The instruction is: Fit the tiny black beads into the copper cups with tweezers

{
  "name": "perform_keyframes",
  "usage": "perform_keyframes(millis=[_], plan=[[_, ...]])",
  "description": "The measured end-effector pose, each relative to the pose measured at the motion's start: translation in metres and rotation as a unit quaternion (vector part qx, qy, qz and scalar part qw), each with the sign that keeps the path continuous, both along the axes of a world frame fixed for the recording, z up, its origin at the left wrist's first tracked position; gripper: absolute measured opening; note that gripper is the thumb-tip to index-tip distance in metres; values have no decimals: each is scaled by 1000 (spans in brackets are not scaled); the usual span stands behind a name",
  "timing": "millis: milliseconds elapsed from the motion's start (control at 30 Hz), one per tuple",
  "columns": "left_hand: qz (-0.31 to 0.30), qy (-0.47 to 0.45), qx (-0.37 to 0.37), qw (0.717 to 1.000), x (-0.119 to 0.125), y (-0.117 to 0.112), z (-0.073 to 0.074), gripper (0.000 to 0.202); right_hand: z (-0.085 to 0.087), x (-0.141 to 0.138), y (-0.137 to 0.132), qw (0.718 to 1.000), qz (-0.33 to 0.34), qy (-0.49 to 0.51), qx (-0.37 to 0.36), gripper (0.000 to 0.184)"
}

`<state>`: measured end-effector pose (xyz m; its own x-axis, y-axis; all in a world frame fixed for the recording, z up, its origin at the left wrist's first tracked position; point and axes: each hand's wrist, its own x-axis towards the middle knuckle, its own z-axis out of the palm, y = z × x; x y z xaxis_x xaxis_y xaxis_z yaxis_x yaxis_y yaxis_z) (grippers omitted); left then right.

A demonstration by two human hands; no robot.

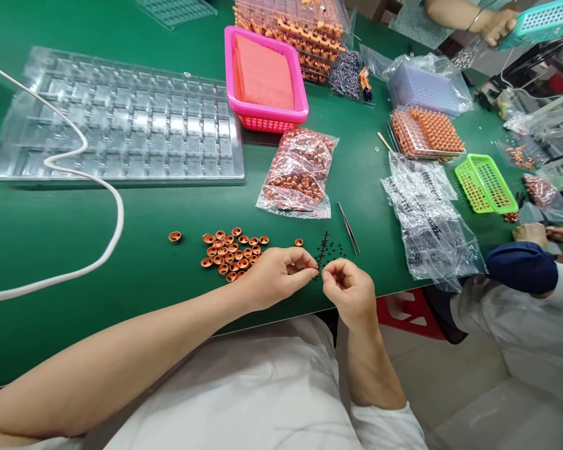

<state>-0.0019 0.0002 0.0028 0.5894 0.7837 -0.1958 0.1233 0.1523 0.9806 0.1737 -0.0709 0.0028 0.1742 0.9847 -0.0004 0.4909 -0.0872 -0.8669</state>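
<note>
My left hand is closed in a pinch, thumb and forefinger meeting at the lower part of a thin black plastic strip with short side stubs. Just to the right, my right hand is also pinched; whatever lies between its fingertips is too small to make out. Several tiny black pieces are scattered beside the strip. Metal tweezers lie beyond my right hand. Left of my left hand, copper-coloured cup-shaped parts with holes form a loose group, one single cup lying apart near the strip.
A clear bag of copper cups lies ahead, behind it a pink basket. Clear trays and a white cable occupy the left. Plastic bags and a green basket are right, near a co-worker's sleeve.
</note>
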Motion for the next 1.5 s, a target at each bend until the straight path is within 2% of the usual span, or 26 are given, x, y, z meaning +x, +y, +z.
perform_keyframes(millis=[67, 167, 267, 333, 467, 567, 667, 733, 833, 1000, 1233, 1367, 1500], plan=[[10, 1, 17, 1000, 1, -2, -1, 15, -2, -5, -1, 993, -1, -84, 78, 8], [36, 2, 38, 999, 2, -7, -4, 14, -7, -13, -1, 953, 6, -223, 205, 11], [57, 16, 56, 997, 3, -10, -6, 12, -13, -18, 0, 920, 3, -296, 256, 14], [59, 23, 64, 996, 3, -10, -5, 12, -14, -18, 0, 922, -15, -300, 246, 13], [57, 21, 46, 997, 3, -7, -2, 12, -12, -6, 1, 951, -29, -254, 174, 12], [57, 12, 21, 998, 2, -5, 0, 13, -8, 8, 0, 971, 19, -221, 89, 13], [59, 11, 11, 998, 1, -3, 0, 14, -7, 19, -3, 969, 98, -224, 26, 14], [54, 11, 10, 998, 1, -2, -1, 14, -8, 21, -5, 962, 133, -240, 12, 15], [48, 4, 5, 999, 1, -2, -2, 14, -11, 20, -7, 952, 148, -268, 22, 17], [48, 6, 4, 999, 1, -2, -4, 15, -14, 21, -9, 942, 143, -296, 59, 18], [50, 18, -1, 999, 1, -1, 0, 15, -12, 23, -11, 964, 111, -236, 50, 17], [36, 10, -1, 999, 1, -1, 0, 14, -6, 17, -12, 990, 38, -127, 46, 13], [3, 3, 5, 1000, 1, -2, -1, 14, 1, 13, -11, 1000, 18, 8, -15, 10]])
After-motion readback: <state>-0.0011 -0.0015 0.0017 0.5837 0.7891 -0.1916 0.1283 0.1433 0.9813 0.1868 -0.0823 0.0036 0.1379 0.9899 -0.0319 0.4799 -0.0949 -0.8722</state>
